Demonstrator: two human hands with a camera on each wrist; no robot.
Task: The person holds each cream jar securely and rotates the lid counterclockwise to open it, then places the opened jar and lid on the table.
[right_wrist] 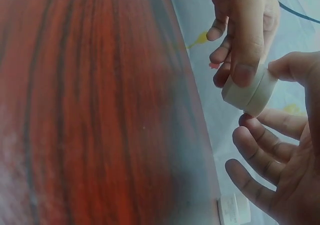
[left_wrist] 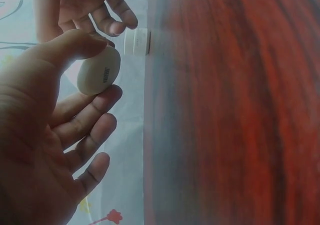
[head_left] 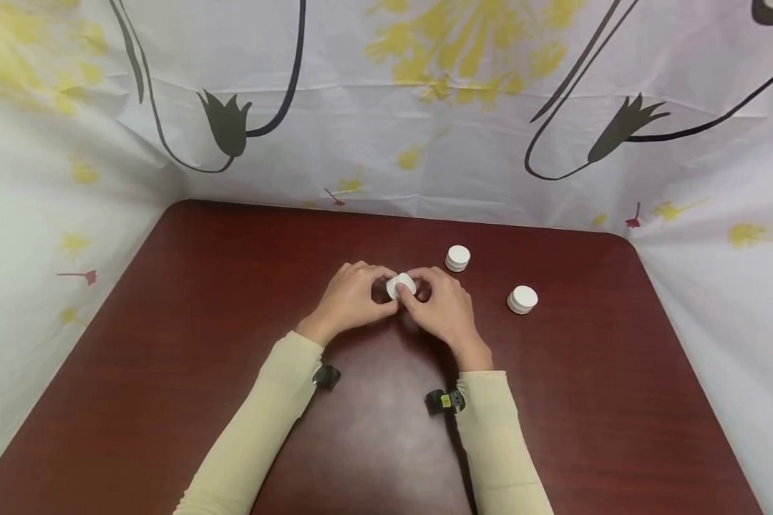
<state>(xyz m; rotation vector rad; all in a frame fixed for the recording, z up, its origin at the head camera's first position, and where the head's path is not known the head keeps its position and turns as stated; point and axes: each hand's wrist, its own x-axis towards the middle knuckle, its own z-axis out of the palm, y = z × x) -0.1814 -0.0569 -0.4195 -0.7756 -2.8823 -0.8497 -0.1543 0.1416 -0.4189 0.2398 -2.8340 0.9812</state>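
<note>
The jar (head_left: 406,280) is pinched from one side by the thumb and fingers of the left hand (head_left: 361,297) and from the other by those of the right hand (head_left: 443,304); both hands are thus clamped on it, and it is held tilted, raised off the surface (head_left: 592,372); a seam is seen round it in the right wrist view. Just beyond the right hand the far jar (head_left: 457,258) is set upright on the surface; farther to the right the near jar (head_left: 523,300) is likewise stood; behind, a printed cloth (head_left: 361,157) is hung.

The jar could be dropped, it is judged, if either pinch were loosened while the halves were being turned or pulled; if they were parted abruptly, any contents might be spilled; the far jar might be knocked by the right hand if it were swung outward.

Part of the jar is covered by the thumbs; whether anything is inside cannot be told; the print (left_wrist: 106,75) is too small to be read; in the right wrist view another jar is cut off by the lower edge.
</note>
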